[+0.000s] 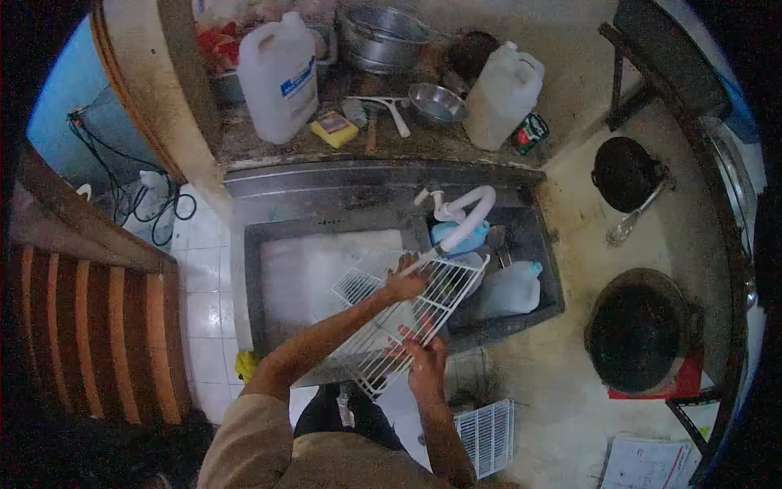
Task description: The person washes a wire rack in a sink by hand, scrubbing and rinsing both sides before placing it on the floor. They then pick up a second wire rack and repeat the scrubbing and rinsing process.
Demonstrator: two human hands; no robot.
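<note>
A white wire rack (371,359) is tilted over the sink (252,285). My right hand (425,363) supports the rack from its near side, with fingers reaching between or behind the wires. My left hand (406,283) is above the rack, its fingers closed around the end of the white faucet hose (468,228). The hose curves down from the tap at the back of the sink. Part of my left hand's grip is hidden by the hand itself. Pale, whitish water or foam (309,273) fills the left basin.
In the right basin lie a plastic jug (513,291) and a blue container (462,236). The back ledge holds two large jugs (278,77) (501,94), a yellow sponge pack (334,129), a squeegee (395,112) and pots (383,37). Another white rack (486,436) stands below right; dark pans (638,330) hang right.
</note>
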